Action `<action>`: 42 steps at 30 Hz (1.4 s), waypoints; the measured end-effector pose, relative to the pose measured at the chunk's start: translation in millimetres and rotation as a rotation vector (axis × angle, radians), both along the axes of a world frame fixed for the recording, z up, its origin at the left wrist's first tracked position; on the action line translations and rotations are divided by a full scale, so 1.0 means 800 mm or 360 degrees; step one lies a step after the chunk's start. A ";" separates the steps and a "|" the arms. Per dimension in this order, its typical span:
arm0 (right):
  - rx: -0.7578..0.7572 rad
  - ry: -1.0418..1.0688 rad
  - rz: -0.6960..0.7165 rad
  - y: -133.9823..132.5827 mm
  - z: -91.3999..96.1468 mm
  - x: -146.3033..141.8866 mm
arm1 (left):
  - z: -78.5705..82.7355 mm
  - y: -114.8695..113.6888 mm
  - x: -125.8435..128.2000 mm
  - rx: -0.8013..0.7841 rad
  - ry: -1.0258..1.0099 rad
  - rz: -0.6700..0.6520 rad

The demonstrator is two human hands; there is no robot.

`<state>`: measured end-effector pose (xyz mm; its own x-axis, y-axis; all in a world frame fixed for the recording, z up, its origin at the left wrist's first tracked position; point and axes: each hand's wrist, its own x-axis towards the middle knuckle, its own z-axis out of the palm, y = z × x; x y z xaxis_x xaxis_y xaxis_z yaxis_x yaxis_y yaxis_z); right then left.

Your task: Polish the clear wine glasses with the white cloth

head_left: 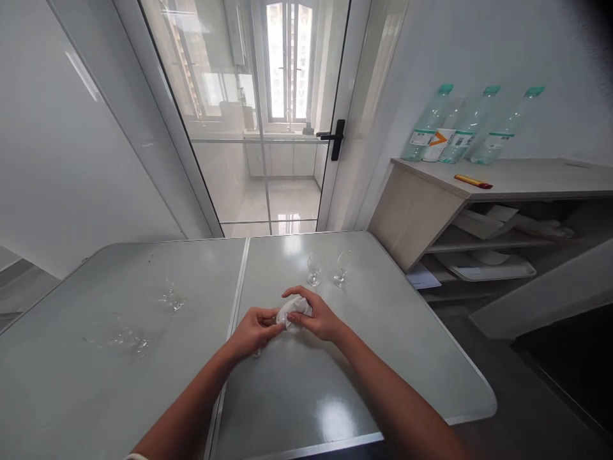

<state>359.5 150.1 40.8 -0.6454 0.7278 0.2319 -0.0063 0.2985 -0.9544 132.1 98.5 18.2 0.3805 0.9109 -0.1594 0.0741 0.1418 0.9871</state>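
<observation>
Over the middle of the table, my left hand (253, 332) is closed around a small clear stemmed glass (257, 352). Part of its foot shows below the fingers; most of the glass is hidden. My right hand (317, 314) presses a crumpled white cloth or tissue (295, 308) onto the glass, fingers curled round it. Just beyond the hands, a clear stemmed glass (313, 273) and a second stemmed glass (341, 276) stand upright. Two more clear glasses lie on the left part of the table, a nearer one (138, 344) and a farther one (173, 303).
The grey-green table (412, 358) has a pale seam (239, 281) running across it. To the right, a wooden shelf unit (421, 204) carries several bottles (462, 131) and a yellow-red packet (473, 181). A glazed door (261, 128) stands behind the table.
</observation>
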 end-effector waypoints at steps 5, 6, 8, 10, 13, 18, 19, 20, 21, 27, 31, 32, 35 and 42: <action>0.0562 -0.0061 0.0090 0.001 -0.002 0.007 | 0.001 0.009 -0.020 -0.0626 -0.0351 -0.0281; 0.0586 -0.0037 0.0033 0.001 -0.003 0.006 | 0.001 0.009 -0.022 -0.0597 -0.0355 -0.0256; 0.0463 0.0069 -0.0303 0.003 -0.004 0.003 | 0.002 0.009 -0.021 -0.0381 -0.0293 -0.0076; 0.0245 0.0202 -0.0840 0.005 -0.005 -0.001 | 0.001 0.006 -0.016 0.0015 -0.0055 0.0245; 0.0031 0.0282 -0.1220 0.006 -0.003 -0.007 | -0.011 0.000 -0.004 0.0702 0.0578 0.0617; -0.0420 0.0315 -0.0527 -0.004 0.001 -0.019 | -0.038 -0.004 0.008 0.1413 0.1334 0.0603; -0.0454 0.0315 -0.0529 -0.004 0.002 -0.020 | -0.040 -0.004 0.009 0.1459 0.1412 0.0630; -0.0436 0.0281 -0.0631 -0.004 0.001 -0.020 | -0.040 -0.003 0.009 0.1477 0.1478 0.0673; -0.0370 0.0202 -0.0792 -0.004 0.001 -0.019 | -0.040 -0.003 0.009 0.1474 0.1533 0.0719; -0.0082 -0.0155 -0.0922 0.003 -0.006 -0.013 | -0.034 -0.002 0.008 0.1394 0.1670 0.0758; -0.0508 0.0101 -0.0452 0.005 -0.001 -0.005 | -0.036 -0.006 0.010 0.1463 0.1624 0.0629; -0.0604 0.0127 -0.0362 0.006 0.000 -0.002 | -0.036 -0.007 0.011 0.1486 0.1588 0.0576; -0.0754 0.0159 -0.0076 0.006 0.006 0.007 | -0.034 -0.011 0.016 0.1489 0.1408 0.0445; -0.0134 0.0012 -0.0081 -0.002 0.015 0.003 | -0.009 -0.014 0.030 0.0630 0.0578 0.0409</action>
